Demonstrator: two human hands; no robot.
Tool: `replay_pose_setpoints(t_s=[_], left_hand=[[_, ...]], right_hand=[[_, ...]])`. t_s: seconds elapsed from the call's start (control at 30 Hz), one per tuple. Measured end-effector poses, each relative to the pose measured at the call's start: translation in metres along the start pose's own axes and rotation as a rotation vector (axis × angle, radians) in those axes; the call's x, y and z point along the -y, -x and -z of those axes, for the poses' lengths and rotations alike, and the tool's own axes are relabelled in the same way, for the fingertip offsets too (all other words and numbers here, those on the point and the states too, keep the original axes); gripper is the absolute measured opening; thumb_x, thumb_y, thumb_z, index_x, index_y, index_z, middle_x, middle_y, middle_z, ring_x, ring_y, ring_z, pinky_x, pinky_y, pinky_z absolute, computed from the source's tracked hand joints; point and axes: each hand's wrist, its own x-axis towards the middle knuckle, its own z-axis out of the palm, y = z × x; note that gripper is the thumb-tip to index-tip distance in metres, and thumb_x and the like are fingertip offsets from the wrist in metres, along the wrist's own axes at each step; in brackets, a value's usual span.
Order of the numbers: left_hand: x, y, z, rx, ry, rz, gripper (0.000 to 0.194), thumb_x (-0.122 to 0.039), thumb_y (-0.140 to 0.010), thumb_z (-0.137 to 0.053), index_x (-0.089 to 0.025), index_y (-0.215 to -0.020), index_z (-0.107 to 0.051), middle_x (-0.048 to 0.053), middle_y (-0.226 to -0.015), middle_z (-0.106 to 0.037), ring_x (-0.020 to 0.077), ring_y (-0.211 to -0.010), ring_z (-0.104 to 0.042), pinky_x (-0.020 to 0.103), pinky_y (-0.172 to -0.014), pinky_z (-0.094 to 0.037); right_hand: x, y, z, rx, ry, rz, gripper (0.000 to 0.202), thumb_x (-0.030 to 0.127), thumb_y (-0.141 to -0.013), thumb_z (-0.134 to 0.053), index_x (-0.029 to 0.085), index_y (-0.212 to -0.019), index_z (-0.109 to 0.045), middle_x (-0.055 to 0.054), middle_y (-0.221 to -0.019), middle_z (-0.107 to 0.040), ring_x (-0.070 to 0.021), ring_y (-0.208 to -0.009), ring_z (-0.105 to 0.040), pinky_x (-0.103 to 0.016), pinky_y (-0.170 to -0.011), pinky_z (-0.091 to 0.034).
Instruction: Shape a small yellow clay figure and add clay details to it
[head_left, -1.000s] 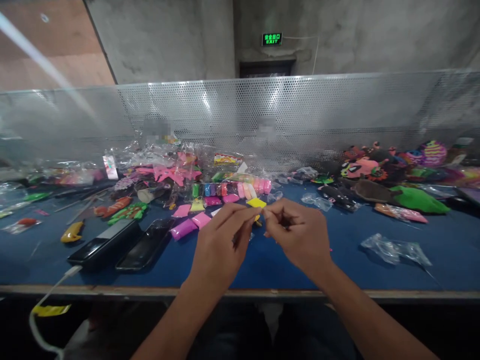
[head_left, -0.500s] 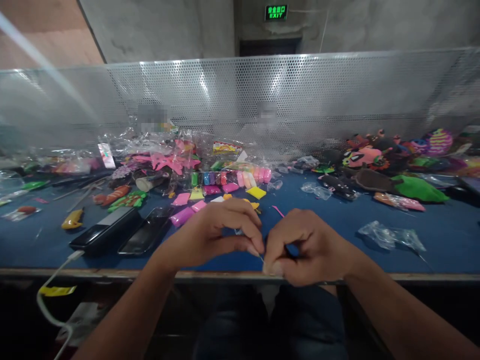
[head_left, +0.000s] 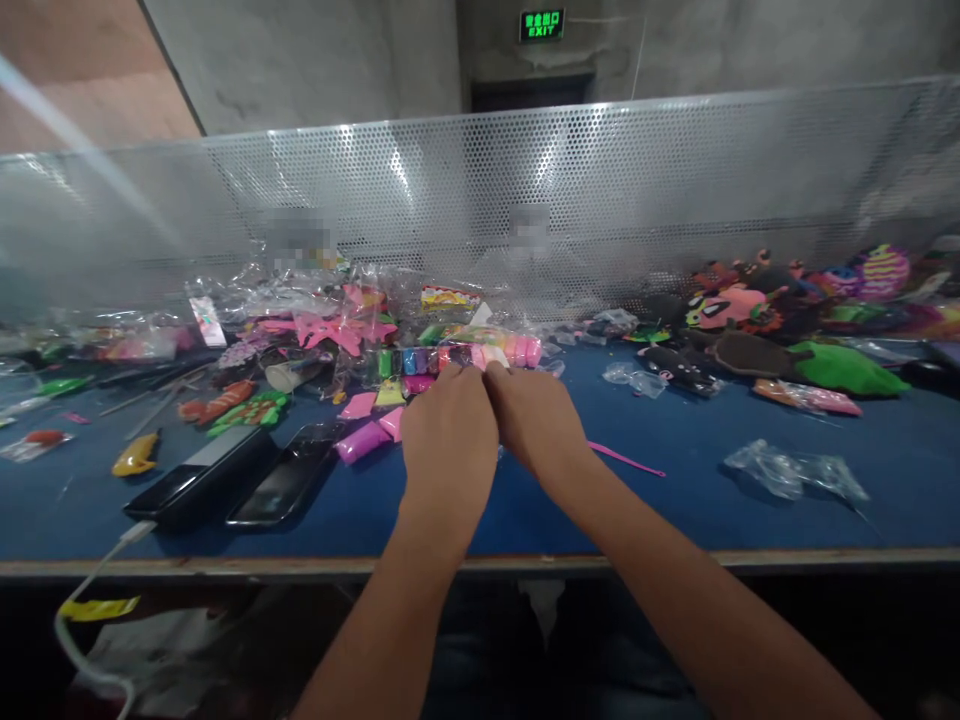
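Observation:
Both of my hands reach forward over the middle of the blue table, side by side and touching, their backs toward me. My left hand [head_left: 450,425] is closed, its fingers bent forward out of sight. Against it, my right hand [head_left: 536,415] is closed too; whatever either one holds is hidden. Just beyond the knuckles lies a clear bag of coloured clay packs [head_left: 517,350]. Small pink packets [head_left: 362,441] and a yellow packet [head_left: 389,394] rest left of my left hand. A thin pink strip [head_left: 630,459] lies right of my right wrist.
At left are a black phone [head_left: 285,478] and a black device [head_left: 201,475] with a white cable [head_left: 101,560]. Crumpled clear plastic [head_left: 795,470] and soft toys [head_left: 750,340] lie to the right. A perforated metal screen [head_left: 420,190] stands behind the table.
Both hands have moved forward and slightly left, from the table's front edge to beside the clay packs. More of the pink strip shows now. The view has shifted slightly.

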Motion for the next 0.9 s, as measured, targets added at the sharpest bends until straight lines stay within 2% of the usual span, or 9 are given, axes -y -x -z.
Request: replay_pose_setpoints(t_s=[0.1, 0.2, 0.27, 0.37, 0.5, 0.57, 0.67, 0.77, 0.9], left_hand=[[0.003, -0.007, -0.004, -0.041, 0.084, -0.065, 0.028, -0.013, -0.091, -0.041, -0.016, -0.082, -0.067, 0.01, -0.082, -0.066, 0.0214, -0.075, -0.063, 0.031, -0.069, -0.048], [0.024, -0.014, 0.001, 0.067, 0.228, -0.167, 0.024, -0.022, -0.092, -0.047, -0.018, -0.085, -0.07, 0.009, -0.088, -0.07, 0.021, -0.08, -0.064, 0.033, -0.075, -0.049], [0.04, -0.016, 0.008, 0.186, 0.385, -0.285, 0.02, -0.026, -0.091, -0.053, -0.021, -0.088, -0.072, 0.006, -0.091, -0.072, 0.0193, -0.084, -0.065, 0.032, -0.078, -0.05], [0.056, -0.013, 0.015, 0.357, 0.709, -0.388, 0.021, -0.038, -0.087, -0.062, -0.021, -0.078, -0.071, 0.004, -0.081, -0.071, 0.0167, -0.078, -0.064, 0.028, -0.073, -0.051], [0.058, -0.004, 0.002, 0.508, 1.173, -0.28, 0.042, -0.057, -0.07, -0.076, -0.017, -0.066, -0.065, 0.005, -0.067, -0.065, 0.0139, -0.06, -0.06, 0.027, -0.059, -0.05], [0.058, -0.002, -0.007, 0.535, 1.299, -0.234, 0.048, -0.062, -0.064, -0.078, -0.017, -0.064, -0.061, 0.003, -0.062, -0.062, 0.0127, -0.056, -0.057, 0.026, -0.055, -0.049], [0.06, -0.004, -0.011, 0.44, 1.122, -0.2, 0.038, -0.054, -0.073, -0.074, -0.017, -0.071, -0.067, 0.003, -0.067, -0.065, 0.0129, -0.059, -0.058, 0.025, -0.056, -0.048], [0.055, -0.002, -0.003, 0.249, 0.606, -0.211, 0.019, -0.036, -0.088, -0.061, -0.021, -0.085, -0.073, 0.005, -0.081, -0.07, 0.0157, -0.07, -0.061, 0.027, -0.065, -0.049], [0.03, 0.008, 0.001, 0.12, 0.033, -0.218, 0.026, -0.012, -0.09, -0.045, -0.015, -0.086, -0.07, 0.01, -0.087, -0.068, 0.0183, -0.076, -0.061, 0.03, -0.071, -0.048]], right_hand=[[-0.008, -0.004, 0.001, -0.057, -0.009, 0.01, 0.019, 0.01, -0.087, -0.047, 0.014, -0.089, -0.065, -0.009, -0.07, -0.067, -0.0162, -0.058, -0.056, -0.028, -0.051, -0.025], [-0.029, 0.002, 0.009, -0.074, -0.238, 0.085, 0.012, 0.011, -0.078, -0.056, 0.017, -0.067, -0.058, 0.0, -0.059, -0.058, -0.0111, -0.055, -0.049, -0.025, -0.052, -0.027], [-0.04, 0.012, 0.015, 0.031, -0.534, 0.156, 0.018, 0.012, -0.074, -0.057, 0.018, -0.059, -0.051, 0.005, -0.051, -0.049, -0.0077, -0.049, -0.043, -0.022, -0.049, -0.028], [-0.039, 0.031, 0.019, 0.233, -1.035, 0.22, 0.017, 0.02, -0.079, -0.056, 0.019, -0.063, -0.054, 0.006, -0.051, -0.051, -0.0059, -0.045, -0.047, -0.018, -0.045, -0.035], [-0.025, 0.044, 0.009, 0.458, -1.539, 0.304, 0.022, 0.037, -0.08, -0.063, 0.018, -0.072, -0.059, 0.008, -0.044, -0.05, -0.0058, -0.035, -0.045, -0.018, -0.039, -0.037], [-0.024, 0.043, 0.003, 0.493, -1.617, 0.32, 0.025, 0.041, -0.08, -0.064, 0.018, -0.072, -0.059, 0.009, -0.041, -0.047, -0.0059, -0.033, -0.043, -0.018, -0.038, -0.036], [-0.032, 0.032, 0.003, 0.388, -1.38, 0.241, 0.02, 0.033, -0.082, -0.061, 0.018, -0.069, -0.058, 0.007, -0.047, -0.051, -0.0062, -0.038, -0.045, -0.018, -0.04, -0.034], [-0.04, 0.02, 0.006, 0.171, -0.919, 0.186, 0.021, 0.017, -0.079, -0.057, 0.018, -0.059, -0.051, 0.006, -0.05, -0.048, -0.0061, -0.046, -0.043, -0.02, -0.046, -0.03], [-0.025, 0.009, 0.003, 0.115, -0.314, 0.185, 0.012, 0.008, -0.075, -0.058, 0.017, -0.068, -0.06, -0.001, -0.06, -0.06, -0.0115, -0.055, -0.05, -0.025, -0.052, -0.029]])
